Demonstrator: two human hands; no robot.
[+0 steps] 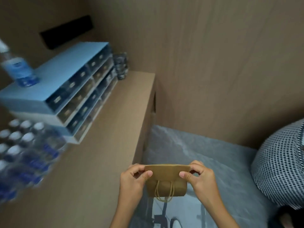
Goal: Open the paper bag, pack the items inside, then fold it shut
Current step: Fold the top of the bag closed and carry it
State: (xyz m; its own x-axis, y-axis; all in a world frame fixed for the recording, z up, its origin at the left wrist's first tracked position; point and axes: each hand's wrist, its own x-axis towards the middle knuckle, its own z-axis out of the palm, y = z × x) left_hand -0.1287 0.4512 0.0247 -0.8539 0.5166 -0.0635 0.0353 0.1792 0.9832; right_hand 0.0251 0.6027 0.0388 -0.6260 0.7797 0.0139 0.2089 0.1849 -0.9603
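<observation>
Above grey bed (213,153): left hand (131,178) and right hand (200,176) pinching paper bag (166,176) top corners; could tear if pulled apart hard.

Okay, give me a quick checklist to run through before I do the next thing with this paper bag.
1. Both hands on the bag: ok. Left hand and right hand pinch the top corners of the small brown paper bag.
2. Top edge folded over: ok, a flap lies across the top.
3. Twine handles free: ok, hanging down the front.
4. Items packed inside: cannot tell, the bag hides its contents.
5. Bag supported: not ok, held in the air above the grey fabric surface.
</observation>
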